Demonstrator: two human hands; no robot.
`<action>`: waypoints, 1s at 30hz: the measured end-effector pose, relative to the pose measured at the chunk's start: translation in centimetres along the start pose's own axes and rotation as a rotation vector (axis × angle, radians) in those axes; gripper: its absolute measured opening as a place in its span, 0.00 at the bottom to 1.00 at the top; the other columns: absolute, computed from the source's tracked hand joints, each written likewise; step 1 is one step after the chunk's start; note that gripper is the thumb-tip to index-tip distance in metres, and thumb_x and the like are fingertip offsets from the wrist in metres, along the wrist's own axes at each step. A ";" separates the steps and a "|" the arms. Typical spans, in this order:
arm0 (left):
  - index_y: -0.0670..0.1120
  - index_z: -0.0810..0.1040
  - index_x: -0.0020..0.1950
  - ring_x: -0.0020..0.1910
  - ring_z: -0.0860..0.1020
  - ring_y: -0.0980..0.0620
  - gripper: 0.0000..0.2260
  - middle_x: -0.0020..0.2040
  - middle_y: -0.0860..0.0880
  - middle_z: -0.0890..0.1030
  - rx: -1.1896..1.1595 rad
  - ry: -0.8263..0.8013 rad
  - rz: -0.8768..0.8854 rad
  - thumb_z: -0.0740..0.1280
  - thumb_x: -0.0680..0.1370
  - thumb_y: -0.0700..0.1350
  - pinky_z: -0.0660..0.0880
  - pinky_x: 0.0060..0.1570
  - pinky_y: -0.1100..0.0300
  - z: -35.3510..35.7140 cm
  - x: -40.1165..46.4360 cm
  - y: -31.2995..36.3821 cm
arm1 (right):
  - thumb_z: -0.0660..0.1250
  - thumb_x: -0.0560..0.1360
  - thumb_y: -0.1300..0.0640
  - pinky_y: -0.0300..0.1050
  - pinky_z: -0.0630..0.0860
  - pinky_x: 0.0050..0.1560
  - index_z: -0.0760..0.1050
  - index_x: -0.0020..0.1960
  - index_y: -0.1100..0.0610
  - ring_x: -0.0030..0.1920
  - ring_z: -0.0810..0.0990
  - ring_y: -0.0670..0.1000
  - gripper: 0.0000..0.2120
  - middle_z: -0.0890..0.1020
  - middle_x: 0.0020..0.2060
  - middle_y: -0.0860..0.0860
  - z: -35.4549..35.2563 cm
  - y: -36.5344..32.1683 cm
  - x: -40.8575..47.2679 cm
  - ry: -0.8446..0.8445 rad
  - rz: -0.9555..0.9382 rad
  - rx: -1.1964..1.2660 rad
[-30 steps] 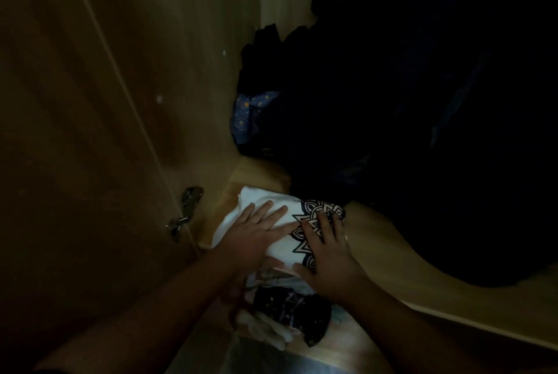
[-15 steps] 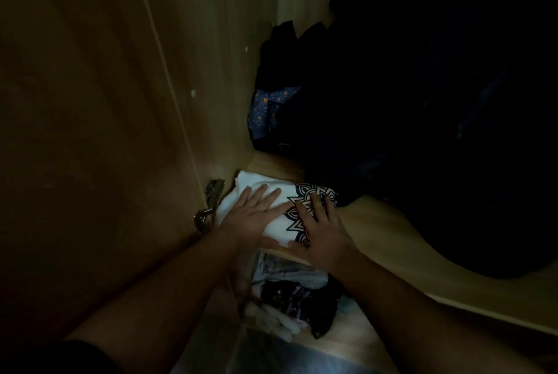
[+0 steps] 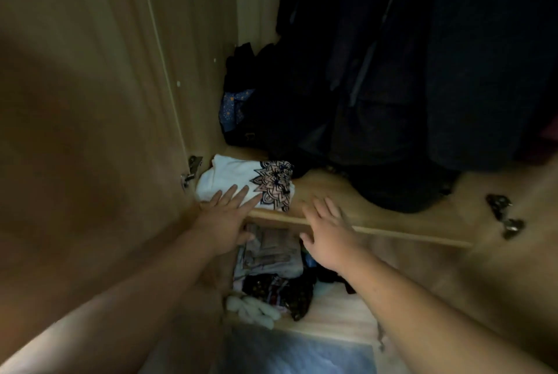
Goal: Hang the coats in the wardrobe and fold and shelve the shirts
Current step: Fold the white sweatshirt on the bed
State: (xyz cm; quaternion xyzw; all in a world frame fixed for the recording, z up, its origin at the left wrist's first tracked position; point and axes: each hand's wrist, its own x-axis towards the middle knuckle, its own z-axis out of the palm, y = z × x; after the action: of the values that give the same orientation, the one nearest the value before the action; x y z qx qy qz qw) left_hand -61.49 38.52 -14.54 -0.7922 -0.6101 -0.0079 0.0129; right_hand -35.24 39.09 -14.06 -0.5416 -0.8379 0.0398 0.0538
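Observation:
A folded white shirt (image 3: 235, 180) with a dark mandala print lies at the left end of the wooden wardrobe shelf (image 3: 377, 213). My left hand (image 3: 223, 216) is flat and open, its fingertips just over the shirt's near edge. My right hand (image 3: 329, 235) hovers open above the shelf's front edge, to the right of the shirt, holding nothing. Dark coats (image 3: 407, 72) hang above the back of the shelf.
Below the shelf lies a stack of folded clothes (image 3: 271, 265) with a white item (image 3: 253, 310) at its front. The open wooden door (image 3: 90, 102) stands at the left with a metal hinge (image 3: 190, 171). Another hinge (image 3: 504, 216) sits at the right. Dark bundled clothes (image 3: 241, 105) fill the back corner.
Both hands have drawn back off the white shirt toward me. The right hand has left it entirely and moved right. The shirt stays on the shelf.

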 end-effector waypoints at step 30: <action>0.58 0.43 0.80 0.80 0.44 0.47 0.30 0.81 0.50 0.47 -0.053 0.044 0.411 0.50 0.81 0.63 0.46 0.78 0.47 -1.6 -40.8 29.4 | 0.60 0.78 0.45 0.58 0.57 0.75 0.53 0.79 0.50 0.78 0.51 0.58 0.33 0.57 0.79 0.51 -1.8 -8.2 -60.4 0.182 0.485 -0.083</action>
State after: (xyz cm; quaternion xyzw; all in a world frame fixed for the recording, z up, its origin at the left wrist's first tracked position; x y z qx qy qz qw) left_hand -43.46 -8.51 -14.40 -0.8998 -0.4345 -0.0385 0.0068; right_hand -17.82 -19.31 -14.07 -0.7296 -0.6764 -0.0317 0.0955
